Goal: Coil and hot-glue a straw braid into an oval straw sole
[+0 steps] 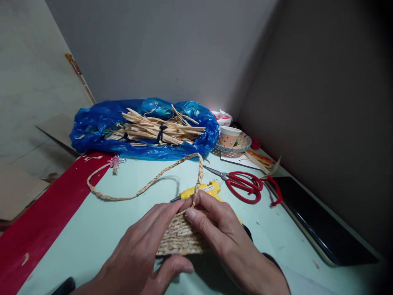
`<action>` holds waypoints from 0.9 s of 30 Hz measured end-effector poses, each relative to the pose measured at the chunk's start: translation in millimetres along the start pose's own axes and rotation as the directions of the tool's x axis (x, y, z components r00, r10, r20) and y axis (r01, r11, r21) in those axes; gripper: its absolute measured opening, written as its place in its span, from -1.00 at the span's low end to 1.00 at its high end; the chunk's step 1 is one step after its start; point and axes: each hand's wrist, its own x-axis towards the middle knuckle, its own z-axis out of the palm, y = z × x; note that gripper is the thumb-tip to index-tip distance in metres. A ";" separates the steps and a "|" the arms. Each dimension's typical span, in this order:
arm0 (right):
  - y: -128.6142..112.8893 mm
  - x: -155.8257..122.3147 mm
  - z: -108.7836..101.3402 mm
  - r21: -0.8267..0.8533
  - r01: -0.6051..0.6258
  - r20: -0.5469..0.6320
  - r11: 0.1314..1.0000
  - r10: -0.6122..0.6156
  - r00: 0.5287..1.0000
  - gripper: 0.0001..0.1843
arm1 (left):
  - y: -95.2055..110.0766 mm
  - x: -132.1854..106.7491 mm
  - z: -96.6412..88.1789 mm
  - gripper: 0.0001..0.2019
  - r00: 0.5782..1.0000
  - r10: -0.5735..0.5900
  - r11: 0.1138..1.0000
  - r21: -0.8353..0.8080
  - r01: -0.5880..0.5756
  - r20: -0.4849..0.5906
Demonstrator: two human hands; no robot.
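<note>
1. Pale green table under grey walls; the frame's lower edge cuts off our wrists.
2. We grip the woven mat near the table's front edge. Our left hand curls around it, thumb beneath, and our right hand pinches the braided cord at its rim.
3. Our hands hide most of the yellow glue gun; we cannot read its label.
4. The blue bag holds tied straw strips. We cannot see what is in the paper cup.
</note>
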 end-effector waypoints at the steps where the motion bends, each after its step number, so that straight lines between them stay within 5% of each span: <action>1: 0.0 -0.2 -0.3 0.018 -0.008 -0.003 1.000 0.008 1.000 -0.76 | -0.7 -0.7 0.7 -0.45 1.000 -0.006 0.999 0.033 0.006 0.007; 10: -1.0 -2.4 -0.3 0.108 -0.007 -0.017 0.994 0.009 1.000 -0.79 | -7.6 -1.1 -6.6 -0.51 0.994 0.008 0.998 0.054 -0.014 0.109; 16: 1.0 0.7 -2.0 0.121 0.001 -0.011 0.993 0.000 1.000 -0.79 | -3.3 7.4 -9.0 -0.45 0.988 -0.137 0.976 -0.159 0.146 0.069; 19: -0.3 2.8 -6.0 0.135 -0.005 -0.023 0.991 0.009 1.000 -0.78 | -5.1 22.4 -22.9 -0.29 0.952 -0.291 0.845 -0.441 0.304 0.098; 23: -3.2 4.0 -10.9 0.159 -0.003 -0.088 0.987 0.018 0.996 -0.75 | -4.0 38.7 -39.7 -0.59 0.880 -0.447 0.526 -0.748 0.404 0.161; 27: -3.7 3.1 -12.5 0.156 0.026 -0.130 0.987 -0.005 0.991 -0.74 | -3.9 42.5 -42.0 -0.68 0.824 -0.559 0.490 -0.764 0.419 0.093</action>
